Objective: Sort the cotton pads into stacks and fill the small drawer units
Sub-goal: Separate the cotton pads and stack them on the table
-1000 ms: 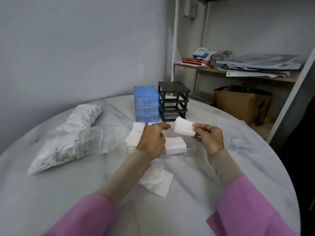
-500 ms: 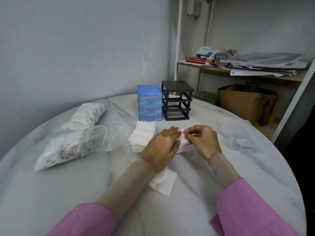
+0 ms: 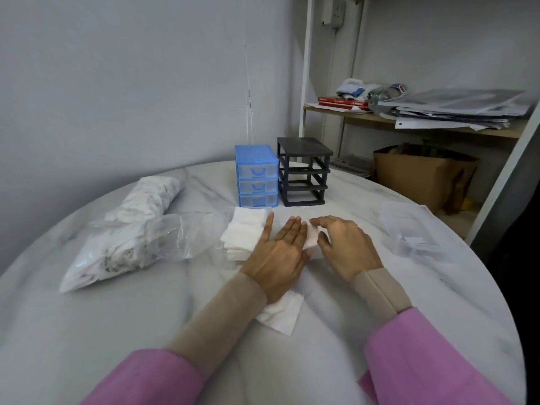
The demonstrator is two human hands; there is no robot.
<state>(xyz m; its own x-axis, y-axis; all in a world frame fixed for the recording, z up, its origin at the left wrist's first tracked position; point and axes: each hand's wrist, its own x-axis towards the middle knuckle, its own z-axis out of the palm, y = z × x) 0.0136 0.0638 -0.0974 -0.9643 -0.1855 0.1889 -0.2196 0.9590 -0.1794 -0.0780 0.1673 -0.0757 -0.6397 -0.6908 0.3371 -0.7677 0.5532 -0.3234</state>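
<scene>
My left hand [image 3: 280, 252] lies flat with straight fingers, pressing down on a stack of white cotton pads [image 3: 311, 242] at the table's middle. My right hand [image 3: 343, 247] hovers over the same stack's right side, fingers loosely curved, holding nothing. A second stack of pads [image 3: 245, 229] sits just left of my left hand. A loose pad [image 3: 282, 315] lies under my left wrist. Behind stand the blue drawer unit [image 3: 256, 176] with three drawers shut and the black frame [image 3: 304, 172] with no drawers in it.
A clear plastic bag of cotton pads [image 3: 128, 229] lies at the left of the round marble table [image 3: 87, 331]. Clear plastic drawers [image 3: 409, 229] sit at the right. A shelf with papers [image 3: 455, 109] and a cardboard box [image 3: 423, 176] stand beyond the table.
My right hand brought the pad it held down onto the middle stack and let go. My left hand opened and flattened onto that stack.
</scene>
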